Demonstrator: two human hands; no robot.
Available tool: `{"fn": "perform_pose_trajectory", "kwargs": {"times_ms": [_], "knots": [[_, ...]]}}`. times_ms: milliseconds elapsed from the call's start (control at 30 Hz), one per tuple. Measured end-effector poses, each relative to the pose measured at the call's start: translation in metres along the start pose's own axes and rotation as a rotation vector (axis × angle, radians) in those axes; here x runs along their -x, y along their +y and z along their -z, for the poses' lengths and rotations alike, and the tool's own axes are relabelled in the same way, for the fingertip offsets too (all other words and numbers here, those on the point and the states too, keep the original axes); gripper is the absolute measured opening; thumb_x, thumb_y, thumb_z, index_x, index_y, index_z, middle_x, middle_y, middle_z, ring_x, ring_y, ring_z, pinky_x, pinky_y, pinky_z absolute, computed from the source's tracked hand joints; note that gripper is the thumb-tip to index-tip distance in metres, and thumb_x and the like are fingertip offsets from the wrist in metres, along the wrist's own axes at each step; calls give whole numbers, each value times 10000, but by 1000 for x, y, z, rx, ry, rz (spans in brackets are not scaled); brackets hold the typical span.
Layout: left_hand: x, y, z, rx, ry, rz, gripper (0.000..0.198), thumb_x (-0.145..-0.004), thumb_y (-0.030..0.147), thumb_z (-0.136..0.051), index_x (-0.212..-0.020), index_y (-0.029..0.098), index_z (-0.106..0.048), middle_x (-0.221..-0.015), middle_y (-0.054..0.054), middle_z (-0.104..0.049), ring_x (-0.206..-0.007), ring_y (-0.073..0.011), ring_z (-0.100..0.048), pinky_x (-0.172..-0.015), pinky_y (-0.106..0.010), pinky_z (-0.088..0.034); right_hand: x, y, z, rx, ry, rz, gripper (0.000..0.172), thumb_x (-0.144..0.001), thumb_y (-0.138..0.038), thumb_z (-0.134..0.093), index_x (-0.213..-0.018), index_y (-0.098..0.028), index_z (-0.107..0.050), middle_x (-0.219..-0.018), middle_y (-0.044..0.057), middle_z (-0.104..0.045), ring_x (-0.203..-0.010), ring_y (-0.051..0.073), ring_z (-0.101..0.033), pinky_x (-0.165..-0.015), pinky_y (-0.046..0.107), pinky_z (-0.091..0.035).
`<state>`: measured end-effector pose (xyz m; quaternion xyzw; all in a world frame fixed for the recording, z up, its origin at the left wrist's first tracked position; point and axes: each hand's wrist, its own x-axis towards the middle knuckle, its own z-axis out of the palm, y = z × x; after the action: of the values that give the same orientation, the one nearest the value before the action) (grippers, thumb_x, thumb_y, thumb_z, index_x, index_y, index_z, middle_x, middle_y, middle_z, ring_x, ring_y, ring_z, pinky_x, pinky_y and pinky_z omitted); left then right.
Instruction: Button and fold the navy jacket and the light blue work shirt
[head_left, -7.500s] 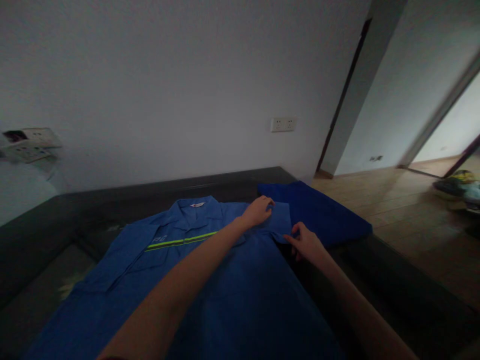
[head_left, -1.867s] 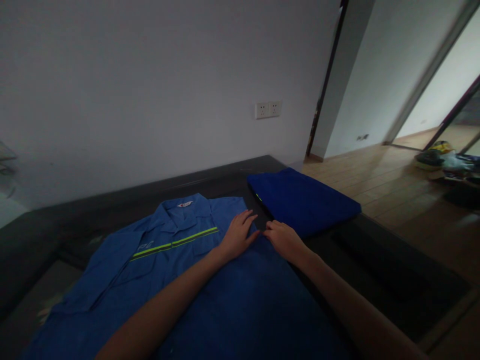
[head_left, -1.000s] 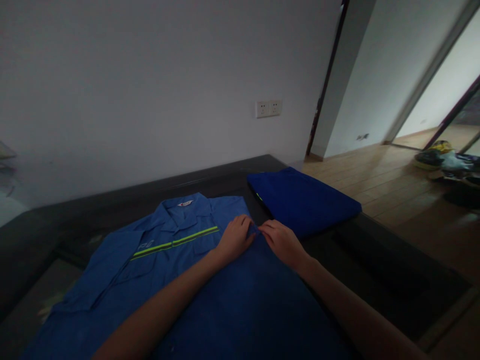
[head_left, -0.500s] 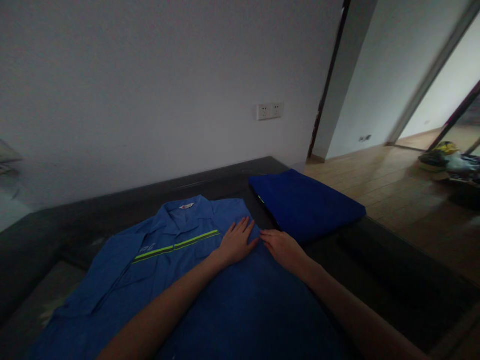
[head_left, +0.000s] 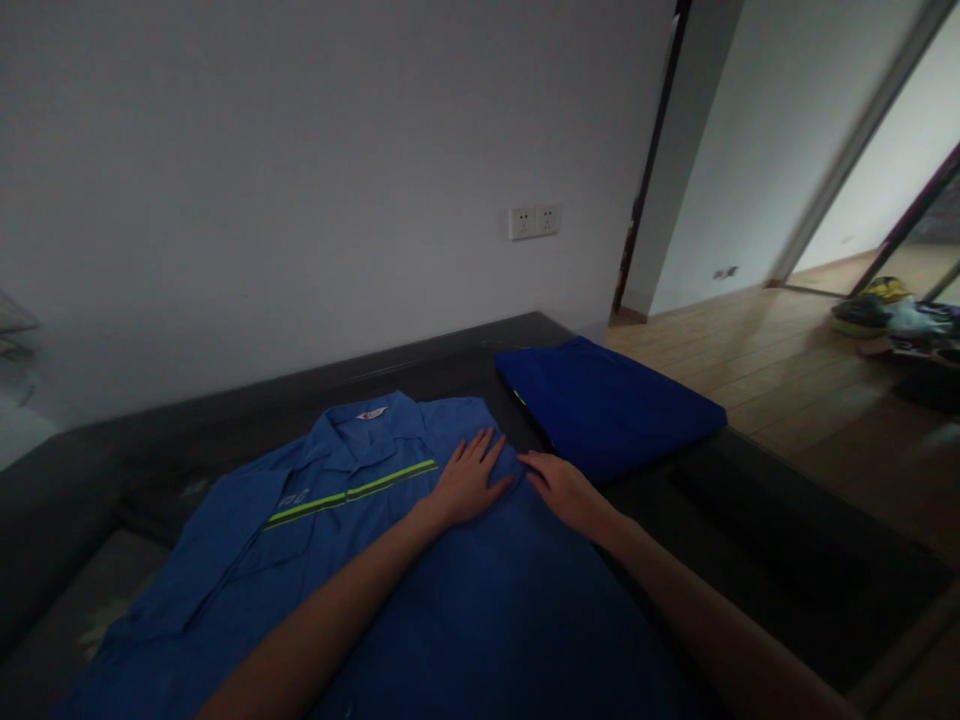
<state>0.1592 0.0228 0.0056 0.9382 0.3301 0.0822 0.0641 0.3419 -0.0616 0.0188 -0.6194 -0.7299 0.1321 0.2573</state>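
A blue work jacket (head_left: 330,560) with a collar and a yellow-green stripe across the chest lies spread out, front up. My left hand (head_left: 469,480) rests flat on its sleeve side near the shoulder, fingers spread. Close by on the right, my right hand (head_left: 559,485) has its fingertips and thumb closed on the sleeve's outer edge. Just beyond that hand lies a folded darker blue garment (head_left: 615,405), apart from both hands. The jacket's lower part fades into shadow between my forearms.
Both garments lie on a dark, covered surface (head_left: 420,365) set against a pale wall (head_left: 300,200). A double power socket (head_left: 535,221) is on that wall. To the right is a wooden floor (head_left: 757,345) with bags and other items (head_left: 896,315) farther off.
The view has shifted very slightly. My left hand stays flat on the jacket and my right hand stays at the sleeve edge, its fingers a little more bent.
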Motion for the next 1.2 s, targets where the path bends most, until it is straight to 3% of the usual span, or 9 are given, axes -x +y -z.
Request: {"fn": "perform_pose_trajectory", "kwargs": {"times_ms": [200, 467, 667, 900, 1000, 1067, 1133, 1200], "knots": [[2, 2, -1, 6, 59, -5, 677, -911, 557, -362, -1472, 201, -233, -1542, -120, -229, -1426, -263, -166, -1141, -504, -168, -1, -6, 14, -33, 235, 15, 423, -914, -156, -325, -1244, -162, -590, -1234, 112, -629, -1146, 203, -581, -1020, 419, -425], [0, 2, 0, 17, 14, 33, 688, -912, 524, -361, -1454, 109, -269, -1528, -173, -234, -1425, -279, -158, -1143, -502, -167, 12, -30, -14, 253, -113, 32, 447, -914, -210, -429, -1312, -23, -508, -1376, 220, -467, -1320, 279, -396, -1093, 467, -325], [-5, -10, 4, 134, -79, 49, 764, -858, 594, -440, -1457, 152, -268, -1535, -168, -215, -1420, -298, -164, -1124, -514, -205, 11, -20, -9, 221, -180, 32, 499, -929, -269, -426, -1371, -38, -435, -1438, 222, -373, -1355, 277, -331, -1105, 491, -279], [-3, -7, 0, 88, -60, 34, 782, -847, 595, -459, -1464, 163, -248, -1539, -160, -210, -1424, -301, -152, -1127, -517, -184, 8, -16, -2, 160, -198, 42, 452, -916, -234, -436, -1340, -87, -489, -1420, 198, -417, -1346, 265, -355, -1102, 506, -269], [-9, -9, 6, 110, -15, 40, 818, -805, 610, -527, -1454, 177, -280, -1507, -156, -307, -1383, -307, -282, -1104, -492, -259, 4, -18, 6, 89, -144, -5, 394, -930, -205, -396, -1276, -104, -555, -1325, 170, -544, -1256, 247, -487, -1083, 496, -309], [-19, -15, 13, 110, 93, 61, 679, -842, 550, -517, -1403, 194, -377, -1430, -131, -436, -1311, -277, -404, -1067, -449, -334, 1, -21, 9, 48, -40, -40, 385, -941, -209, -367, -1244, -110, -583, -1278, 157, -589, -1209, 232, -535, -1078, 475, -329], [-33, -22, 19, 67, 192, 100, 467, -912, 421, -449, -1316, 189, -480, -1344, -105, -525, -1245, -232, -475, -1040, -399, -373, -1, -25, 9, 42, 68, -37, 398, -949, -224, -348, -1254, -106, -575, -1315, 154, -560, -1241, 220, -503, -1095, 449, -317], [-48, -29, 20, 10, 219, 138, 384, -935, 305, -399, -1268, 152, -516, -1320, -111, -545, -1235, -209, -487, -1049, -371, -365, -2, -29, 3, 60, 100, 2, 423, -956, -248, -341, -1295, -90, -538, -1380, 161, -493, -1300, 221, -434, -1112, 436, -298]]}}
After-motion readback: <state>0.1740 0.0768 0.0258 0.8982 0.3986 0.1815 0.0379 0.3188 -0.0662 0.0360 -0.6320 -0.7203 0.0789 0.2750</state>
